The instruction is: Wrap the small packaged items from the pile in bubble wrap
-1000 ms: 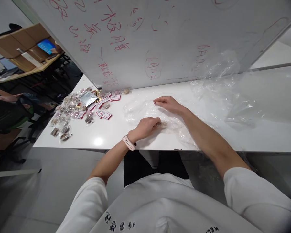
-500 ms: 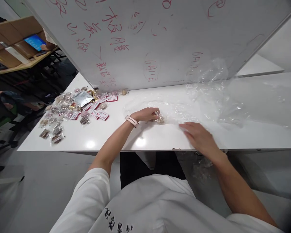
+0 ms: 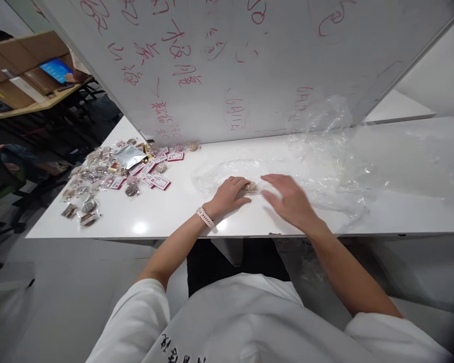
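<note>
Item, work piece: one small, brown, clear-wrapped packet (image 3: 251,186), centre of the frame, lying among folds of film.

Item, left hand (image 3: 230,195), with a pale pink wrist strap (image 3: 205,217): palm down at the packet's left end, fingers partly over it; whether they grip it or merely rest there, cannot tell.

Item, right hand (image 3: 290,200): open, thumb and fingers parted, slightly blurred, just right of the packet, holding nothing visible.

Item, wrinkled sheet of clear plastic film (image 3: 327,169): spread from centre to right of the frame over a glossy white table (image 3: 181,212), partly up against a whiteboard with red handwriting (image 3: 272,65).

Item, heap of small clear-wrapped packets (image 3: 93,174), left of frame, with a flat silver foil pouch (image 3: 130,157) and red-edged white cards (image 3: 160,181).

Handling notes, by judgement: steady the packet lightly with the left hand; use flat right fingers on the film, smoothing outward; avoid tugging, since thin film would likely cling, crease and drag the packet.
</note>
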